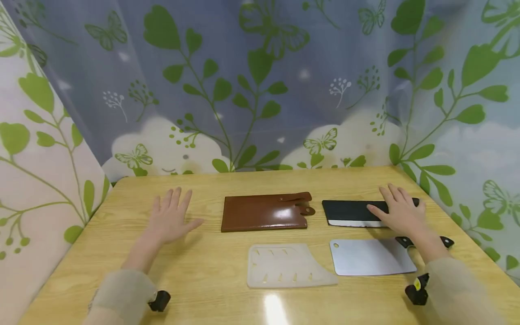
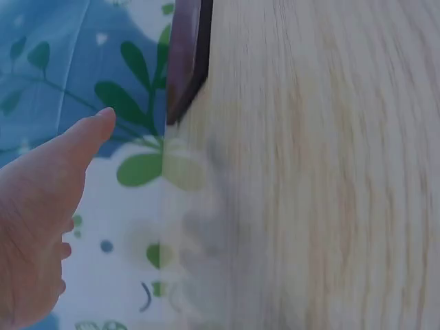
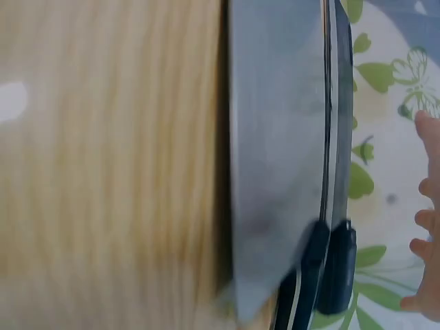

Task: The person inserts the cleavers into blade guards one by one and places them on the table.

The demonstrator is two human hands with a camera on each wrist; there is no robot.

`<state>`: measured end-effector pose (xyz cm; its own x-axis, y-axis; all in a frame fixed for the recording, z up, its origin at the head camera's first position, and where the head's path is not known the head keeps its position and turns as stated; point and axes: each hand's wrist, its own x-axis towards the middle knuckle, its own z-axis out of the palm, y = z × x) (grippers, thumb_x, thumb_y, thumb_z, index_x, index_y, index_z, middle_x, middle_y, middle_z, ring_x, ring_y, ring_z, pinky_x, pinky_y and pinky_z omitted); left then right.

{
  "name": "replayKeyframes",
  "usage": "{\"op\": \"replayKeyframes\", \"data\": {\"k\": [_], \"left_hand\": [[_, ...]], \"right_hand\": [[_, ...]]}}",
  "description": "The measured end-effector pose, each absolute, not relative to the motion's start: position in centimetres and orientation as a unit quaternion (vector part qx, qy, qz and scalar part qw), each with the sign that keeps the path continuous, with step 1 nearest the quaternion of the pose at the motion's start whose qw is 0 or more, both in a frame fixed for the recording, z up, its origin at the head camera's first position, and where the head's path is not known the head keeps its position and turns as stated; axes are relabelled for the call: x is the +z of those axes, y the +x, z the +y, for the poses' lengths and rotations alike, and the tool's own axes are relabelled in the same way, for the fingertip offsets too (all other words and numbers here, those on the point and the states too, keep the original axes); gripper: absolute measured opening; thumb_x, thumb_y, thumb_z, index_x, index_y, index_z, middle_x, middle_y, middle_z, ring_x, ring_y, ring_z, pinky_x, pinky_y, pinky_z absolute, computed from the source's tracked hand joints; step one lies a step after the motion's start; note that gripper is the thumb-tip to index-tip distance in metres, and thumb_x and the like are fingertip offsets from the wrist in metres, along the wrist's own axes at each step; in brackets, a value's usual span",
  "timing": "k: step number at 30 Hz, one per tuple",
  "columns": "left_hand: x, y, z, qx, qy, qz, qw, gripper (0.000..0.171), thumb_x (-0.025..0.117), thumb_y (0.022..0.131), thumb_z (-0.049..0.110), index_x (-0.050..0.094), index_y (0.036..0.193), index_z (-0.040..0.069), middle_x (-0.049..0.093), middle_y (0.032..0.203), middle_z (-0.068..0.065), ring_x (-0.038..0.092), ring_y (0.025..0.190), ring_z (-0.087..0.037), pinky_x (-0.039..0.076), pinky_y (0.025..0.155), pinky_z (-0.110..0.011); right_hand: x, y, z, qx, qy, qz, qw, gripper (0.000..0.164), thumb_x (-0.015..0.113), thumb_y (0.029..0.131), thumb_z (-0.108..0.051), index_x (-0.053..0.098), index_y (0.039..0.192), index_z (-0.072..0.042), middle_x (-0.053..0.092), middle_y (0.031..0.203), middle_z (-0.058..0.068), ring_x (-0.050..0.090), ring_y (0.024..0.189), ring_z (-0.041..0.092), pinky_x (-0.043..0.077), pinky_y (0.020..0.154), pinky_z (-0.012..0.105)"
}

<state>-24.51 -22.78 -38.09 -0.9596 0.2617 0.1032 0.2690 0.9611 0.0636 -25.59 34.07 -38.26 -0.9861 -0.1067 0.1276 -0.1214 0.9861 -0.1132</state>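
My left hand (image 1: pixel 167 221) is held with fingers spread over the left part of the table, holding nothing. To its right lies a brown leather knife sheath (image 1: pixel 260 214), whose edge (image 2: pixel 191 55) also shows in the left wrist view. My right hand (image 1: pixel 402 211), fingers extended, overlaps the handle end of a black-bladed cleaver (image 1: pixel 351 212) with a bright edge. Nearer to me rests a silver cleaver (image 1: pixel 367 258), its black handle partly hidden by my right wrist. In the right wrist view the silver blade (image 3: pixel 275 130) lies in front of the black one (image 3: pixel 342 117).
A translucent white plastic blade guard (image 1: pixel 284 268) with slots lies left of the silver cleaver. Everything stands on a light wooden table (image 1: pixel 203 289). A curtain (image 1: pixel 260 90) with leaves and butterflies hangs behind the far edge and along both sides.
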Motion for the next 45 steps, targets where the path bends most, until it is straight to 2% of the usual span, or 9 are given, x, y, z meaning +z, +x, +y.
{"op": "replayKeyframes", "data": {"k": [4, 9, 16, 20, 30, 33, 38, 41, 45], "left_hand": [[-37.3, -24.2, -20.9, -0.024, -0.169, -0.984, 0.058, 0.090, 0.047, 0.087, 0.059, 0.015, 0.148, 0.002, 0.020, 0.148, -0.025, 0.014, 0.135, -0.044, 0.008, 0.106, -0.060], [-37.1, -23.6, -18.1, -0.010, -0.204, -0.976, 0.078, 0.090, 0.053, 0.085, 0.058, 0.021, 0.146, 0.000, 0.033, 0.143, -0.023, 0.027, 0.132, -0.040, 0.018, 0.106, -0.055], [-37.3, -22.7, -15.0, 0.040, -0.245, -0.965, 0.078, 0.092, 0.051, 0.081, 0.066, 0.031, 0.142, 0.001, 0.046, 0.135, -0.016, 0.042, 0.122, -0.034, 0.027, 0.103, -0.054], [-37.9, -21.9, -13.8, 0.057, -0.272, -0.958, 0.069, 0.093, 0.049, 0.080, 0.069, 0.033, 0.142, 0.001, 0.047, 0.134, -0.015, 0.045, 0.120, -0.033, 0.029, 0.102, -0.054], [-38.5, -20.5, -11.0, 0.046, -0.328, -0.943, 0.017, 0.100, 0.049, 0.075, 0.074, 0.030, 0.144, 0.004, 0.041, 0.139, -0.014, 0.038, 0.126, -0.032, 0.026, 0.103, -0.054], [-38.7, -20.2, -10.3, 0.047, -0.342, -0.939, -0.005, 0.102, 0.046, 0.074, 0.077, 0.027, 0.145, 0.006, 0.038, 0.141, -0.013, 0.036, 0.128, -0.030, 0.026, 0.104, -0.052], [-39.2, -19.7, -9.2, 0.045, -0.367, -0.928, -0.042, 0.106, 0.043, 0.071, 0.081, 0.026, 0.146, 0.008, 0.035, 0.144, -0.012, 0.033, 0.130, -0.029, 0.025, 0.104, -0.052], [-39.5, -19.5, -8.8, 0.049, -0.381, -0.922, -0.045, 0.109, 0.041, 0.068, 0.084, 0.026, 0.146, 0.009, 0.034, 0.145, -0.012, 0.031, 0.132, -0.029, 0.025, 0.105, -0.052], [-39.9, -19.3, -8.3, 0.045, -0.399, -0.915, -0.041, 0.110, 0.040, 0.067, 0.085, 0.026, 0.146, 0.010, 0.034, 0.145, -0.011, 0.032, 0.131, -0.028, 0.025, 0.105, -0.051]], "right_hand": [[-38.0, -24.8, 35.2, 0.058, 0.070, -0.992, 0.085, 0.081, 0.043, 0.090, -0.058, 0.032, 0.139, 0.004, 0.022, 0.143, 0.031, 0.019, 0.127, 0.050, 0.004, 0.093, 0.073], [-38.4, -23.7, 37.1, 0.047, 0.101, -0.983, 0.145, 0.069, 0.055, 0.088, -0.049, 0.044, 0.129, 0.005, 0.035, 0.133, 0.031, 0.031, 0.119, 0.049, 0.017, 0.093, 0.068], [-38.4, -22.4, 39.6, 0.027, 0.165, -0.964, 0.207, 0.057, 0.071, 0.080, -0.033, 0.053, 0.120, 0.003, 0.049, 0.112, 0.026, 0.048, 0.099, 0.045, 0.038, 0.075, 0.061], [-38.4, -21.7, 40.6, 0.033, 0.181, -0.964, 0.190, 0.059, 0.074, 0.077, -0.030, 0.051, 0.120, 0.004, 0.052, 0.105, 0.024, 0.053, 0.088, 0.042, 0.043, 0.065, 0.056], [-39.3, -20.2, 42.4, 0.047, 0.171, -0.981, 0.082, 0.054, 0.074, 0.077, -0.028, 0.054, 0.117, 0.002, 0.054, 0.108, 0.028, 0.052, 0.096, 0.046, 0.044, 0.070, 0.056], [-39.6, -20.2, 42.7, 0.048, 0.176, -0.982, 0.055, 0.052, 0.074, 0.075, -0.028, 0.057, 0.114, 0.002, 0.057, 0.105, 0.024, 0.056, 0.091, 0.043, 0.046, 0.069, 0.053], [-40.3, -20.3, 43.0, 0.044, 0.203, -0.977, 0.051, 0.047, 0.077, 0.069, -0.023, 0.063, 0.108, 0.000, 0.061, 0.099, 0.017, 0.059, 0.087, 0.037, 0.048, 0.070, 0.049], [-40.6, -20.4, 43.0, 0.035, 0.214, -0.975, 0.055, 0.044, 0.078, 0.067, -0.021, 0.065, 0.104, -0.001, 0.062, 0.097, 0.014, 0.059, 0.087, 0.037, 0.048, 0.070, 0.049], [-40.7, -20.7, 42.9, 0.019, 0.229, -0.971, 0.063, 0.038, 0.078, 0.065, -0.019, 0.068, 0.099, -0.004, 0.062, 0.091, 0.004, 0.060, 0.081, 0.030, 0.049, 0.066, 0.043]]}}
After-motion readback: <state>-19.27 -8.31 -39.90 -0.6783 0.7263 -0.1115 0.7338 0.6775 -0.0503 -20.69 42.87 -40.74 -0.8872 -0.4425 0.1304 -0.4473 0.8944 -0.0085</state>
